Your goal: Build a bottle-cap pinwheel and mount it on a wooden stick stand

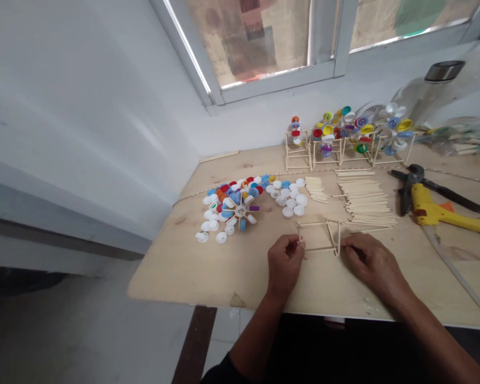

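Observation:
A small open frame of thin wooden sticks point(321, 249) lies on the wooden table in front of me. My left hand point(285, 264) pinches its left end between thumb and fingertips. At the right end of the frame, my right hand point(370, 262) rests low over the table with its fingers curled and fingertips close together. Whether it touches the frame or holds something small is hidden. Beyond my left hand stands a wheel of sticks point(240, 210) with bottle caps at its spoke ends, beside loose white bottle caps point(291, 202).
Loose sticks point(366, 200) lie in a pile beyond my right hand, beside a shorter bundle point(316, 189). A yellow glue gun point(432, 208) and dark pliers point(456, 196) lie at right. Several cap-wheel models point(328, 144) line the wall. A cord point(208, 191) crosses the table.

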